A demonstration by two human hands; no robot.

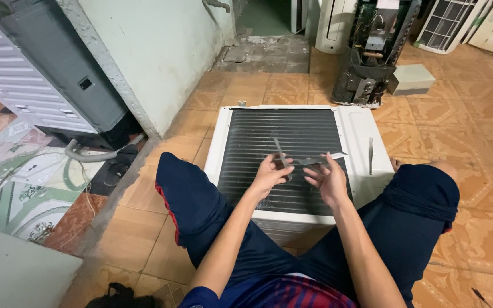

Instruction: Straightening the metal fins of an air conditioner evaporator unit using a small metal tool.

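Metal strip (314, 160), thin and grey, is pinched between left hand (269, 174) and right hand (327, 179), seemingly with a small tool (280, 152), above the white air-conditioner unit (360, 128).

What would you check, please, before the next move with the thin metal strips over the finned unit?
1. Left hand grips a thin metal strip: ok, fingers closed on its lower end.
2. Right hand holds the other strip: ok, pinched near the fingertips.
3. Strips meeting between the hands: cannot tell, the joint is too small to see.
4. Finned unit lying flat on the tile floor: ok, between the knees.
5. Slim tool on the unit's white panel within reach: ok, beside the right hand.
6. Fins under the hands undamaged: cannot tell, hidden by the hands.
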